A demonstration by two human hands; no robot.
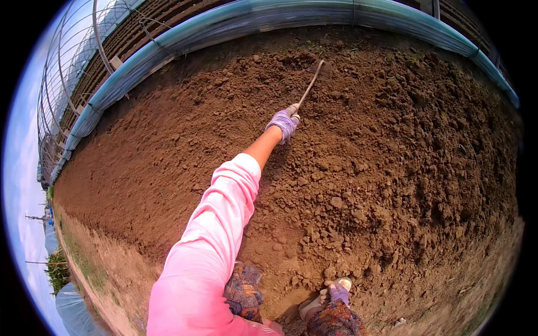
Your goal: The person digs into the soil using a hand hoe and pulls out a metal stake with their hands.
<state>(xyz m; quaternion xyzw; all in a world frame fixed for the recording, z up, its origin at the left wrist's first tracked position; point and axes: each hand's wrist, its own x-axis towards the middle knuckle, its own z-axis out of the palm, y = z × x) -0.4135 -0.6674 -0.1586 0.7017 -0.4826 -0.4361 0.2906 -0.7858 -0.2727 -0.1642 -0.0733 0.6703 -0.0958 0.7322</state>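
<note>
My left hand, in a purple glove with beige fingers, grips the thin handle of a short hoe. The left arm, in a pink sleeve, is stretched out over loose brown soil. At the far end of the handle, the hoe's flat blade rests against the clods. My right hand, gloved alike, is low beside a beige shoe and a patterned trouser leg. A rounded cream thing adjoins it; I cannot tell whether the hand holds it.
Rolled plastic sheeting borders the plot along the far side. Behind it stand bare greenhouse hoops. Coarser clods cover the right side. Paler ground runs along the near left edge. My other patterned trouser leg is close below the arm.
</note>
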